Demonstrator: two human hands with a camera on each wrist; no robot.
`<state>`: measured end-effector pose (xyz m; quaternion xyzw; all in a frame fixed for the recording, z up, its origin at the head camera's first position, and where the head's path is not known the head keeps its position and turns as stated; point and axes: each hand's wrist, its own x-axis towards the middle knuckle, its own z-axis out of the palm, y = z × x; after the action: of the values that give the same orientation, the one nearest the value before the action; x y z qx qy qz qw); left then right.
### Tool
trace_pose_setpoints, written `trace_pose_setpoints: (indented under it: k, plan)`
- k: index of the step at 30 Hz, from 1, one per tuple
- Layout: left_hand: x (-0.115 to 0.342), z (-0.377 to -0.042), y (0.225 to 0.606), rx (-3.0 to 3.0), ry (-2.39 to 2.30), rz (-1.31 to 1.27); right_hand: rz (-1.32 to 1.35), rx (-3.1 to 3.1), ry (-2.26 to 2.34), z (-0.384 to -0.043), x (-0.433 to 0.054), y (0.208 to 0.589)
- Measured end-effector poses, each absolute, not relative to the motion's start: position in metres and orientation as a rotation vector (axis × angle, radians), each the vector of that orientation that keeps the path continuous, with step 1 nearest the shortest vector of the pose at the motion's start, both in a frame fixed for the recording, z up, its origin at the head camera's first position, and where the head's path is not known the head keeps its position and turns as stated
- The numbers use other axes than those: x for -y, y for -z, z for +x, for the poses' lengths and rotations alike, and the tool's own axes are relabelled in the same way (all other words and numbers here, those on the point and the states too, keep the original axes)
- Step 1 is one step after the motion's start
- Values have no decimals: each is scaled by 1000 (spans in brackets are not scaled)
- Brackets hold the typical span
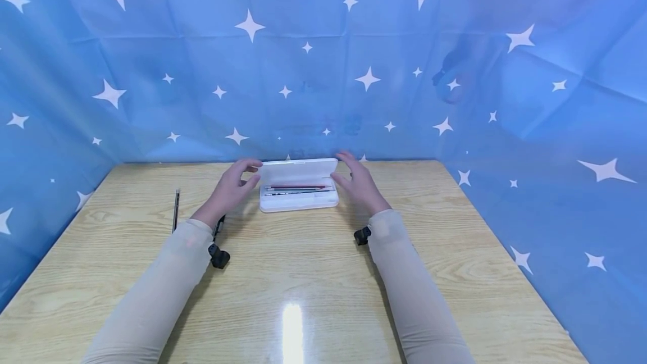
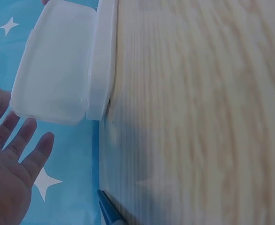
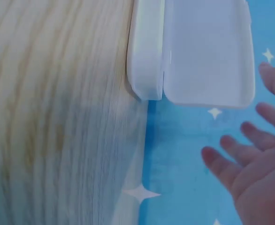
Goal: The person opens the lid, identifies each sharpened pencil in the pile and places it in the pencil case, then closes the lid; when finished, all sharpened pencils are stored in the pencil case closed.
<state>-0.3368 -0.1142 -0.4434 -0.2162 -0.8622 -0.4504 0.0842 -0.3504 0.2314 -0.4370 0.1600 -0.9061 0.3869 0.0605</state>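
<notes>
A white pencil case [image 1: 299, 202] lies on the table at the far side, its lid [image 1: 295, 171] raised. Inside are several pencils [image 1: 298, 188], one red, others darker. My left hand [image 1: 234, 184] is held at the case's left end, fingers loosely bent around the lid's corner; whether a fingertip touches it I cannot tell. At the other end my right hand [image 1: 358, 184] has its fingers spread beside the lid [image 3: 210, 51], apart from it in the right wrist view. Neither hand grips anything. The case's contents are hidden in both wrist views.
A dark pencil [image 1: 176, 210] lies left of my left forearm. Another dark, slim object [image 1: 219, 226] shows partly behind the left wrist. A blue curtain with white stars [image 1: 323, 72] stands along the table's back edge. The wooden table [image 1: 323, 263] reflects a bright light in front.
</notes>
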Motion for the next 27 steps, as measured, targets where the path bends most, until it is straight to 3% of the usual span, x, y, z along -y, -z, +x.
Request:
trace_pose_setpoints:
  k: [27]
  plan:
    - [110,-337,440,2667,1246,-623,451,2778,-1199,-342,-223,431]
